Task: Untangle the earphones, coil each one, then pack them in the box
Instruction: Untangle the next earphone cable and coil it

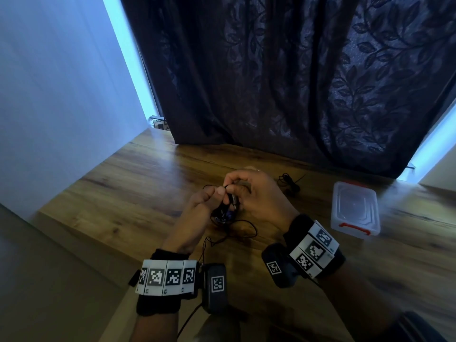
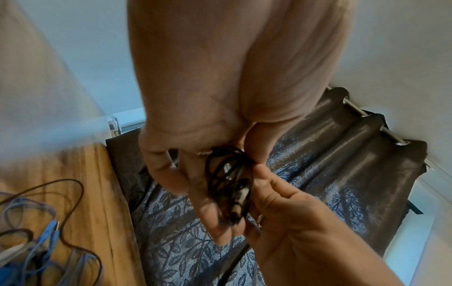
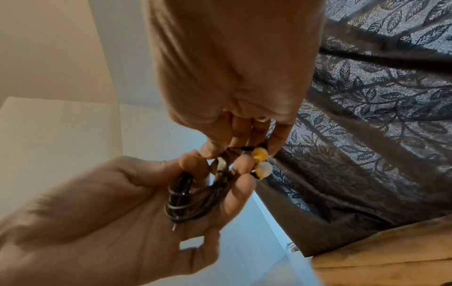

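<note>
Above the middle of the wooden table (image 1: 138, 183) both hands meet around one black earphone coil (image 1: 232, 199). My left hand (image 1: 217, 193) holds the coil (image 2: 229, 183) wound round its curled fingers. My right hand (image 1: 234, 185) pinches the cord's end beside the yellow and white earbuds (image 3: 261, 161), right against the coil (image 3: 186, 197). Under the hands a tangle of blue and black earphones (image 1: 223, 218) lies on the table, with the blue cords (image 2: 36, 232) in loose loops. A second black earphone (image 1: 288, 183) lies bunched behind the right hand. The clear box (image 1: 354, 211) sits at the right.
The box has red latches and its lid is on. A dark leaf-patterned curtain (image 1: 283, 82) hangs along the table's far edge. A pale wall (image 1: 61, 95) stands at the left. Loose black cable loops (image 1: 243, 230) trail toward me from the tangle.
</note>
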{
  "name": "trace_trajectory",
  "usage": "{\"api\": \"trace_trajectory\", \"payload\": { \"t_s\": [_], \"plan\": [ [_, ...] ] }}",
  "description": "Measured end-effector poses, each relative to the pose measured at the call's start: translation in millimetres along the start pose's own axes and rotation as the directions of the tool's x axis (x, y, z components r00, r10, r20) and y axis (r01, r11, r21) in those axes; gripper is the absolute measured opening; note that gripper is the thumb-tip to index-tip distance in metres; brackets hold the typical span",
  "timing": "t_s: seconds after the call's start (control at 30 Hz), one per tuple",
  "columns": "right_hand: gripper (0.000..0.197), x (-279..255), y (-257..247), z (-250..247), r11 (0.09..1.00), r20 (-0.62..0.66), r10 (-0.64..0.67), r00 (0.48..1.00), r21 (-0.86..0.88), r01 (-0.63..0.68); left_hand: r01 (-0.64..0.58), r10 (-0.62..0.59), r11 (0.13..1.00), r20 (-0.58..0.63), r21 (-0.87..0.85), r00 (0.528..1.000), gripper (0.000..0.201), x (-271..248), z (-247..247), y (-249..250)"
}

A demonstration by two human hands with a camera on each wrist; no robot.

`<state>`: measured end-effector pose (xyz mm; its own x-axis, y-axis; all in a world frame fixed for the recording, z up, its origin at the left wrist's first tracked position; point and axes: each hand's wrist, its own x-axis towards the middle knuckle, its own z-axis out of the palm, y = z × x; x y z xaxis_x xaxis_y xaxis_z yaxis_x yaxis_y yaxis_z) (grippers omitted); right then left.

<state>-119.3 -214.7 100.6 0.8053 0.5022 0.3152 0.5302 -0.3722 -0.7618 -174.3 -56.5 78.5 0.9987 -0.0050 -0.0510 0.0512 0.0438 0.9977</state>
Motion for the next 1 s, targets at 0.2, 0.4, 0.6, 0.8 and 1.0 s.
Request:
{"api": "trace_trajectory", "payload": {
  "t_s": [0.2, 0.4, 0.6, 0.8, 1.0],
  "plan": [
    [0.016, 2, 6, 7, 0.991, 0.023, 0.09, 0.996, 0.093, -0.091, 0.032, -0.026, 0.991, 0.051, -0.127, 0.998, 0.033, -4, 3, 4],
    [0.01, -1, 2, 5, 0.988, 0.049, 0.018, 0.999, 0.155, -0.025, 0.036, -0.032, 0.99, 0.027, -0.134, 0.999, 0.029, -2, 5, 1],
    [0.012, -2, 10, 6, 0.999, 0.024, -0.009, 1.0, 0.042, 0.008, 0.0, 0.004, 0.998, -0.07, 0.063, 0.998, 0.034, 0, 6, -6],
    [0.014, -4, 14, 4, 0.999, 0.008, -0.028, 1.0, 0.036, 0.027, -0.09, 0.101, 0.989, -0.094, 0.114, 0.991, 0.005, -2, 6, -7],
    [0.016, -6, 18, -3, 0.989, 0.101, 0.033, 0.994, 0.141, -0.047, -0.124, 0.13, 0.985, -0.047, 0.121, 0.99, 0.004, -3, 8, -5]
  ]
}}
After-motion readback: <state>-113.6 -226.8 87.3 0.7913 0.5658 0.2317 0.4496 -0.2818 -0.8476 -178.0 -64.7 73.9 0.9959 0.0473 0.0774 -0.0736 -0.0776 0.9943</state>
